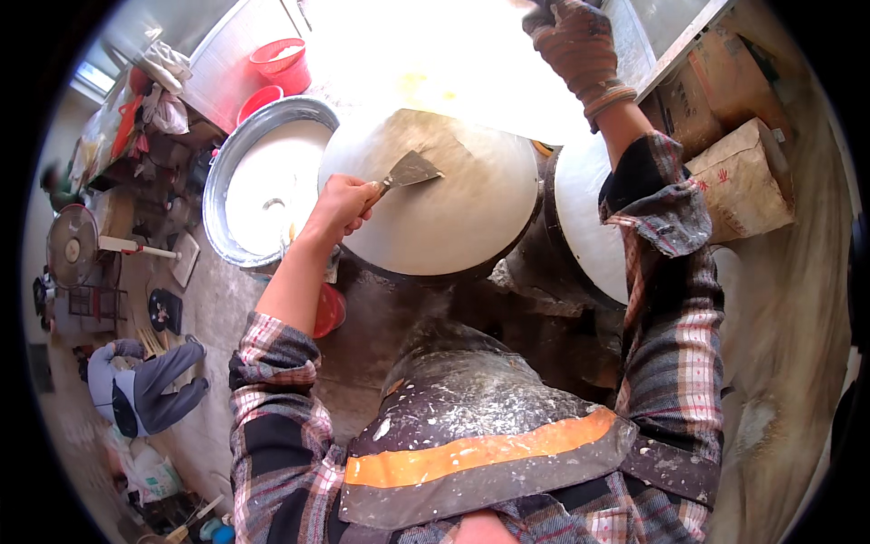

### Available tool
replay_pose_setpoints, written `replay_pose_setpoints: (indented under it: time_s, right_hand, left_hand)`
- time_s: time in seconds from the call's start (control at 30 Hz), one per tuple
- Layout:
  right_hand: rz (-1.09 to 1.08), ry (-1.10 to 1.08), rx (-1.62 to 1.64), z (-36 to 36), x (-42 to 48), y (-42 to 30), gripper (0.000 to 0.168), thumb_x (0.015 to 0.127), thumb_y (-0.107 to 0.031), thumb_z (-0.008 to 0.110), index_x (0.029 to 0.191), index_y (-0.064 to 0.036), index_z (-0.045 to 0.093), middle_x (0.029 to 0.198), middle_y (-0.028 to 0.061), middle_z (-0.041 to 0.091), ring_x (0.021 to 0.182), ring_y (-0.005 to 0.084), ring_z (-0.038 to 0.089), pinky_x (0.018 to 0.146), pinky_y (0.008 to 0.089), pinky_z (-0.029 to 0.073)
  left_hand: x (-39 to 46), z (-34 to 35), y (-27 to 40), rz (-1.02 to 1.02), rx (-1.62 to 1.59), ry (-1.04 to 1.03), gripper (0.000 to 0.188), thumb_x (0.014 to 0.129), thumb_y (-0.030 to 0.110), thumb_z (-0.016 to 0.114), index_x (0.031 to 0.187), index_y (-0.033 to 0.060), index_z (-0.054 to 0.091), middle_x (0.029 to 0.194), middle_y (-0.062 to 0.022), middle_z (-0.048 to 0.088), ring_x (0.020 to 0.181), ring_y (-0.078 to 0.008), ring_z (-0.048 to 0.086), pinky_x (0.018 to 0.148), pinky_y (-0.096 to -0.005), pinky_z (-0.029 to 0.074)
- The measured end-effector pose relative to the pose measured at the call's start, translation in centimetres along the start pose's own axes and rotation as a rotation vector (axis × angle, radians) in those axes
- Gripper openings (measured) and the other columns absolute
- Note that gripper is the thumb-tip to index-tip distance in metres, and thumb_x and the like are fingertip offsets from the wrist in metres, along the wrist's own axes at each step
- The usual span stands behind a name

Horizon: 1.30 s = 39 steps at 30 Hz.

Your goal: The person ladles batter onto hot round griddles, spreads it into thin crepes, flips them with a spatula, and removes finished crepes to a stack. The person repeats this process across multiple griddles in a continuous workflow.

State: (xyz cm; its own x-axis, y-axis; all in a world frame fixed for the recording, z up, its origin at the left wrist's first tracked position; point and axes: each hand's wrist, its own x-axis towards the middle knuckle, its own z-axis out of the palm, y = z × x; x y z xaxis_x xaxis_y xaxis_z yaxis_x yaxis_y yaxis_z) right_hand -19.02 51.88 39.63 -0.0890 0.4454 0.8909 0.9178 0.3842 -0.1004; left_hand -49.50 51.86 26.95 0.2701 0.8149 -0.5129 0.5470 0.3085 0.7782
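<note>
My bare left hand (344, 206) is closed around the handle of a metal scraper (412, 170). The blade lies over a large round griddle (435, 231) with a pale surface, brownish towards its far side. My right hand (574, 51), in a striped orange and grey knitted glove, is raised at the top right, beyond a second round griddle (590, 217). Its fingers are at the picture's edge; something dark is by them, and I cannot tell whether they grip it. A metal basin (216, 204) of white batter (272, 177) stands left of the nearer griddle.
Red buckets (289, 71) stand behind the basin, and a red container (329, 311) is below it. Cardboard boxes (686, 102) and a paper sack (744, 183) are at right. A standing fan (72, 246) and a bending person (146, 387) are at left. Glare hides the far middle.
</note>
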Motion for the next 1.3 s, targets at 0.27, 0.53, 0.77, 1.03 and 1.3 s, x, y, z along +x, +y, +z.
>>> replay_pose_setpoints:
  time_s: [0.27,0.53,0.77,1.03,1.3]
  right_hand:
    - [0.444,0.056,0.272,-15.2,1.3,0.1,0.027,0.079,-0.006,0.053,0.104,0.000,0.064,0.077,0.0064,0.063,0.059,0.0114,0.054,0.057,0.0232,0.045]
    - [0.745,-0.097,-0.320,-29.2,-8.1,-1.6,0.038,0.079,0.006,0.058,0.117,0.003,0.056,0.114,0.0086,0.060,0.104,0.0129,0.053,0.092,0.0233,0.040]
    - [1.267,-0.333,-1.378,-45.4,-22.0,-5.9,0.034,0.072,-0.022,0.062,0.102,-0.007,0.064,0.106,0.0148,0.063,0.096,0.0283,0.060,0.087,0.0356,0.046]
    - [1.382,-0.230,-1.658,-69.6,-42.9,-14.6,0.038,0.067,-0.029,0.069,0.095,-0.003,0.065,0.094,0.0176,0.065,0.087,0.0315,0.061,0.080,0.0362,0.046]
    - [1.958,-0.153,-2.004,-61.7,-43.4,-32.1,0.049,0.069,-0.014,0.069,0.116,-0.017,0.060,0.108,0.0112,0.062,0.100,0.0254,0.060,0.085,0.0336,0.048]
  left_hand:
    - [4.2,-1.2,1.6,-0.065,0.099,-0.115,0.026,0.082,0.021,0.058,0.061,0.0057,0.054,0.051,-0.0021,0.047,0.035,-0.0068,0.034,0.032,-0.0245,0.022]
    - [6.3,7.9,6.3,0.231,0.345,-0.214,0.035,0.081,0.026,0.060,0.055,0.0050,0.052,0.049,-0.0006,0.047,0.037,-0.0072,0.037,0.034,-0.0241,0.027]
    - [0.4,10.2,5.1,0.246,-0.001,-0.890,0.032,0.087,0.025,0.057,0.090,-0.0070,0.062,0.047,0.0015,0.041,0.033,-0.0047,0.031,0.030,-0.0188,0.020]
    - [0.6,17.5,1.3,0.151,0.197,-1.124,0.033,0.088,0.023,0.057,0.094,-0.0090,0.061,0.048,0.0025,0.041,0.036,-0.0032,0.032,0.032,-0.0182,0.021]
    - [2.2,21.5,-3.6,-0.139,0.212,-1.085,0.024,0.091,0.020,0.052,0.084,-0.0020,0.060,0.048,0.0020,0.040,0.033,-0.0050,0.031,0.028,-0.0189,0.020]
